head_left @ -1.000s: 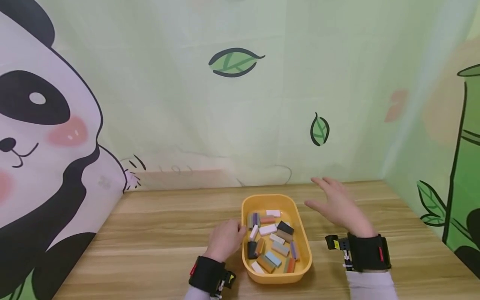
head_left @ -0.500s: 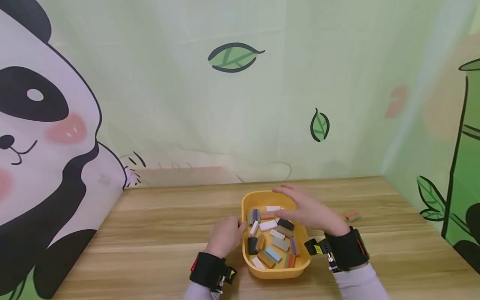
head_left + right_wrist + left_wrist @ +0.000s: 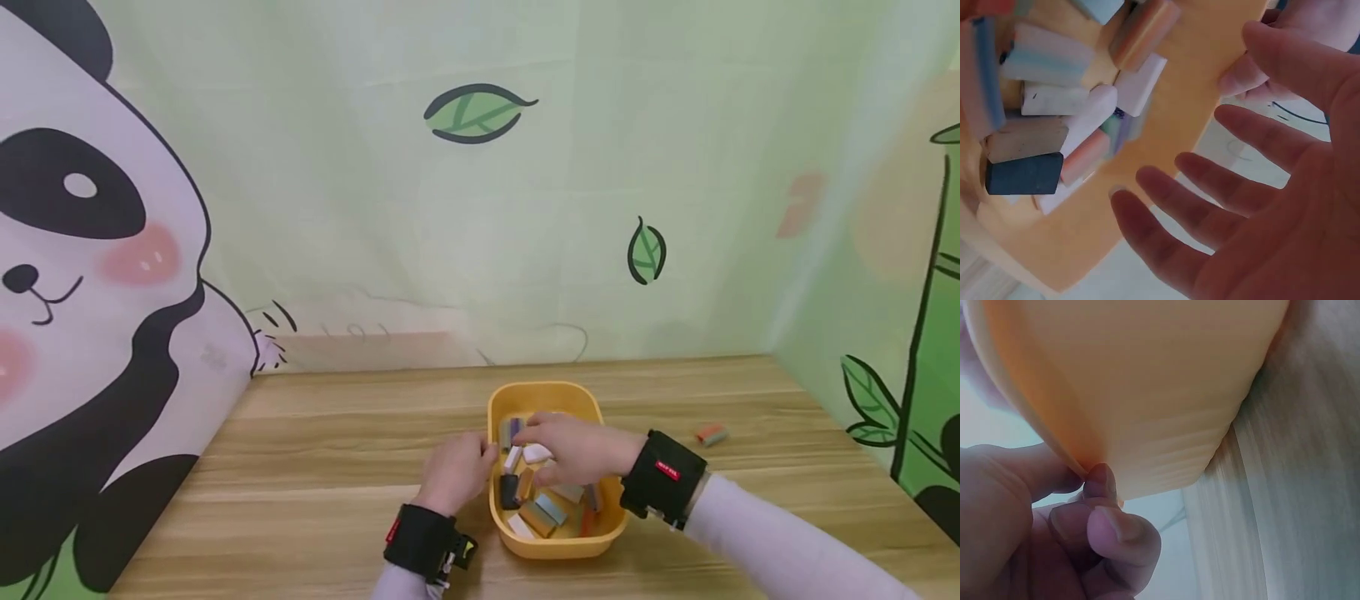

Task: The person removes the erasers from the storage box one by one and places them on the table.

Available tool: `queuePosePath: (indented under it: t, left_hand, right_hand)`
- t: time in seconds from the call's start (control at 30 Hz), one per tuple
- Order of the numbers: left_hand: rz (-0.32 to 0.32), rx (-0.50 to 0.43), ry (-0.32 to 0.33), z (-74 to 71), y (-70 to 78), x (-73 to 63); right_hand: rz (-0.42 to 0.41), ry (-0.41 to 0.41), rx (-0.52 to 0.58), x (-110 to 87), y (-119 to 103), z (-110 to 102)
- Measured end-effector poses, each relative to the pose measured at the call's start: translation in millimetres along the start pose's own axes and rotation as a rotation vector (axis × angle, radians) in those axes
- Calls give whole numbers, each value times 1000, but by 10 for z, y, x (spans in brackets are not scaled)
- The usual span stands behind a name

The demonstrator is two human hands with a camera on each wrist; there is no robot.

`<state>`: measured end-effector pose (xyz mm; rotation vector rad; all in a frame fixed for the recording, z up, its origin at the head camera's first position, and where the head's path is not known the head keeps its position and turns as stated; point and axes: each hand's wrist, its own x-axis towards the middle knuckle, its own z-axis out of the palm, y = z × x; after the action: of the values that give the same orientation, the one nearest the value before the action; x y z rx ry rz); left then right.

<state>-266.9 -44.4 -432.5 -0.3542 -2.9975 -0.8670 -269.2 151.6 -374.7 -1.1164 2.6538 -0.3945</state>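
A yellow plastic basket [image 3: 551, 548] stands on the table, holding several small eraser-like blocks in white, black, brown, blue and striped colours. My left hand [image 3: 456, 471] pinches its left rim between thumb and fingers, as the left wrist view shows on the basket wall [image 3: 1147, 394]. Over the inside of the basket hovers my right hand [image 3: 573, 446], hiding some blocks. In the right wrist view its fingers are spread and loosely bent, with nothing held. A black block [image 3: 1025, 174] and a rounded white block [image 3: 1090, 119] lie among the others there.
On the wooden table [image 3: 337, 467], to the right of the basket, lies one orange and grey striped block [image 3: 712, 434]. A printed cloth backdrop [image 3: 360, 208] with a panda and leaves rises behind the table and along its sides.
My right hand has moved left, from beside the basket to over its middle. The striped block on the table at right has come into sight. My left hand keeps its hold on the rim.
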Motion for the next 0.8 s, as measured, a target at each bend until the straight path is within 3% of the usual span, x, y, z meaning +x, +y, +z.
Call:
queuePosePath:
  t: [0.13, 0.33, 0.57, 0.8]
  left_hand:
    - [5, -10, -4, -10, -1, 8]
    - [5, -9, 1, -11, -16, 8]
    - [9, 2, 18, -12, 14, -9]
    - [6, 1, 15, -20, 16, -11]
  right_hand:
    - [15, -41, 11, 77, -23, 16]
    - [22, -105, -64, 140, -84, 91]
    - [119, -187, -75, 211, -44, 149]
    - [107, -178, -103, 268, -28, 193]
